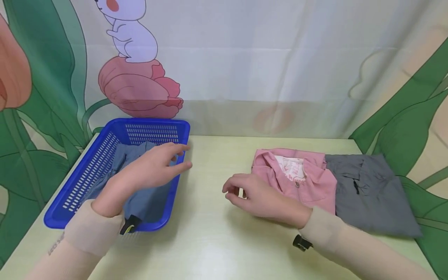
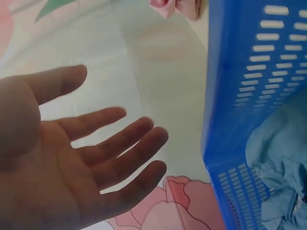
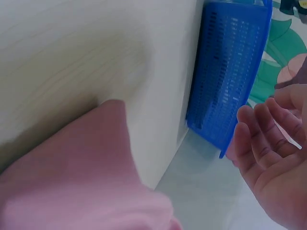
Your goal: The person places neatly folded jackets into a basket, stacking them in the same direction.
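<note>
My left hand (image 1: 154,165) hovers above the blue plastic basket (image 1: 180,132), its fingers spread and holding nothing. Inside the basket lies a blue-grey garment (image 1: 147,206), partly hidden by that hand and forearm. Over the table, just left of a folded pink jacket (image 1: 318,182), hangs my right hand (image 1: 255,196); its fingers are loosely bent and nothing is between them. A white printed patch shows at the jacket's neck, with a zipper pull below it. Beside the jacket on the right is a folded dark grey garment (image 1: 374,194).
The pale table (image 1: 206,241) carries the basket on the left and the folded clothes on the right. A printed curtain (image 1: 227,70) with a rabbit, flowers and leaves hangs along the back edge. Each wrist bears a small black strap device (image 1: 301,243).
</note>
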`<action>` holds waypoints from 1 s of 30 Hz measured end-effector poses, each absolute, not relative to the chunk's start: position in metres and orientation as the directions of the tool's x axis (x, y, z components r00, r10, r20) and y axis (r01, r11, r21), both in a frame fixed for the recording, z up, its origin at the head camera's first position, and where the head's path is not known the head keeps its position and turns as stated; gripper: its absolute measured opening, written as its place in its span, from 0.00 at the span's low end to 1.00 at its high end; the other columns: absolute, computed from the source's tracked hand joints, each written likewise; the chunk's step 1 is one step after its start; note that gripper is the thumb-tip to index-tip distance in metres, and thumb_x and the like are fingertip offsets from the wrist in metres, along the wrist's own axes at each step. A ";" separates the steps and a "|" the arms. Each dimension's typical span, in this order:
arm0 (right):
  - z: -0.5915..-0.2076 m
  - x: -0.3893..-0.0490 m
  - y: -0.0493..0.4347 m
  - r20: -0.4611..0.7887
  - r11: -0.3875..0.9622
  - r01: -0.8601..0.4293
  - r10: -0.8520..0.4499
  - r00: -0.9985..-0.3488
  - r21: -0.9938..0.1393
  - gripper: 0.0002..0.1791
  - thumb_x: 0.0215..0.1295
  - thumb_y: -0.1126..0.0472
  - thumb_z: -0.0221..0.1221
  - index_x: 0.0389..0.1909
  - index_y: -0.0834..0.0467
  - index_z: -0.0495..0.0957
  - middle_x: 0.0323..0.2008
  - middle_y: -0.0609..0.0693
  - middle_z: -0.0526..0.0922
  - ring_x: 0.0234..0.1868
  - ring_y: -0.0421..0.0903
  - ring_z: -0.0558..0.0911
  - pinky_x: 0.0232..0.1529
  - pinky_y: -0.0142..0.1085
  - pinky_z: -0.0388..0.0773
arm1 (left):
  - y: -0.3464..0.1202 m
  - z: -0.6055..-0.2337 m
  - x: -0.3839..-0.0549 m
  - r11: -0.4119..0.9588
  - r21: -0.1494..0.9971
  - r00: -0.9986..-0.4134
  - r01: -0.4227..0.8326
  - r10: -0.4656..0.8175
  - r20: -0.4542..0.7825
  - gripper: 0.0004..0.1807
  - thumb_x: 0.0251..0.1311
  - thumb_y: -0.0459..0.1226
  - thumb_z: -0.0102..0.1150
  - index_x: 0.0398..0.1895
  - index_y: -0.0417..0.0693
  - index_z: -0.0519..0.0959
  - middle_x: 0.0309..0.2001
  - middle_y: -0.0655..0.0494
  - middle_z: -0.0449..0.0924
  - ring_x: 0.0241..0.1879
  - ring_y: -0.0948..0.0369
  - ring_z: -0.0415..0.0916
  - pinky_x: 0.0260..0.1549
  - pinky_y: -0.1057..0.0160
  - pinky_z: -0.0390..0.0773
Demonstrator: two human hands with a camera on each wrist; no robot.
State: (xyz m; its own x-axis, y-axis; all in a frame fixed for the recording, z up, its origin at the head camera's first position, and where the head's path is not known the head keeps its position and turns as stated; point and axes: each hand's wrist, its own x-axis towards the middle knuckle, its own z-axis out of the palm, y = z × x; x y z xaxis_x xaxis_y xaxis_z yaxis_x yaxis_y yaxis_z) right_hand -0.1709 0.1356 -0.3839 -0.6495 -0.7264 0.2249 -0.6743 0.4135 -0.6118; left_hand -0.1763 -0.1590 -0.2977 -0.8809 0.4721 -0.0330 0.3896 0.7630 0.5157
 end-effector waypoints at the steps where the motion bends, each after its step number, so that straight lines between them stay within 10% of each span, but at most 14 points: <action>1: -0.384 -0.171 0.138 0.214 0.420 -0.661 -0.721 -0.660 -0.622 0.06 0.73 0.63 0.61 0.47 0.53 0.83 0.37 0.38 0.81 0.40 0.36 0.78 0.40 0.36 0.80 | -0.158 -0.298 -0.174 0.760 0.514 -0.873 0.398 0.485 -0.042 0.31 0.76 0.48 0.55 0.73 0.38 0.70 0.64 0.41 0.75 0.60 0.45 0.74 0.57 0.43 0.77; 20: -0.390 -0.183 0.193 0.274 0.644 -0.523 -0.452 -0.849 -0.559 0.12 0.68 0.66 0.63 0.51 0.61 0.80 0.48 0.53 0.81 0.44 0.50 0.79 0.44 0.44 0.79 | -0.128 -0.311 -0.141 0.641 0.629 -0.744 0.440 0.652 -0.144 0.32 0.75 0.56 0.53 0.75 0.51 0.69 0.63 0.55 0.74 0.59 0.57 0.74 0.58 0.50 0.74; 30: -0.406 -0.197 0.217 0.180 0.931 -0.184 -0.132 -0.975 -0.315 0.35 0.67 0.51 0.62 0.68 0.67 0.67 0.74 0.73 0.53 0.76 0.69 0.48 0.67 0.73 0.40 | -0.105 -0.330 -0.133 0.614 0.629 -0.694 0.477 0.702 -0.159 0.32 0.75 0.55 0.52 0.75 0.49 0.68 0.63 0.54 0.73 0.52 0.61 0.75 0.57 0.52 0.74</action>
